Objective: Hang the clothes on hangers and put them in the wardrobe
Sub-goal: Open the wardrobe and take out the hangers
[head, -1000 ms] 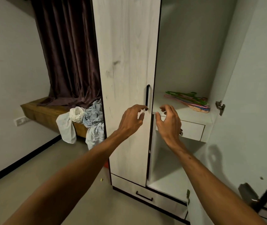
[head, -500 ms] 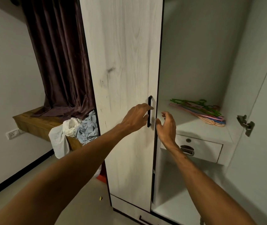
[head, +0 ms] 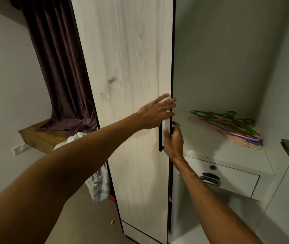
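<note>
The right hand [head: 173,138] grips the closed door's [head: 131,67] edge beside its handle [head: 160,140], thumb in front. The left hand [head: 155,114] lies flat just above, fingers straight across the edge. Hangers [head: 231,127] lie piled on the wardrobe shelf [head: 210,148]. Clothes [head: 98,182] hang off the wooden worktop [head: 40,138] behind the door.
</note>
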